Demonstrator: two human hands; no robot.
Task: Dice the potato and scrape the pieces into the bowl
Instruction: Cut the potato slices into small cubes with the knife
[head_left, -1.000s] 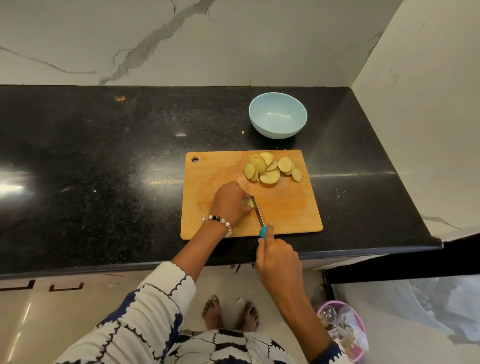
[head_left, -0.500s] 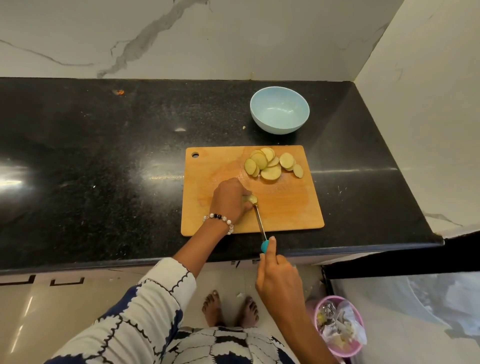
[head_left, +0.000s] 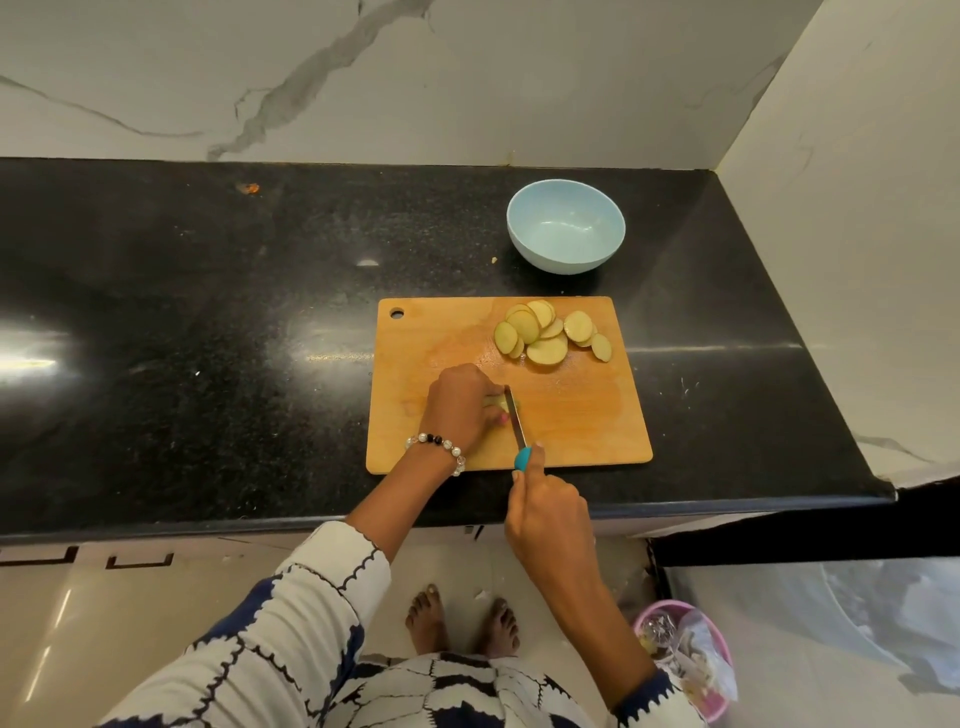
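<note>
Right hand: right hand (head_left: 545, 512) nearest the onlooker, grip closed round the teal handle of the knife (head_left: 517, 423), forefinger laid along its top.
Left hand: left hand (head_left: 460, 408), beaded bracelet at the wrist, fingers curled down on the potato stub (head_left: 496, 402), which is mostly hidden under them.
Change: half a second ago the blade sat drawn back toward the board's near edge; now it has gone forward and lies hard against the left fingertips, over the stub.
Meaning: judged another slicing stroke; slicing looks nearly finished, dicing not begun.
Board: wooden cutting board (head_left: 571, 415), hanging hole at its far left corner.
Cut pieces: potato slices (head_left: 545, 335), round and overlapping, heaped at the board's far right.
Bowl: pale blue bowl (head_left: 565, 226) just beyond the board, nothing in it.
Surface: black speckled tabletop (head_left: 208, 338), glossy, with window glare at left.
Room: white veined marble walls meeting in a corner; pink bin (head_left: 691, 660) on the floor at right.
</note>
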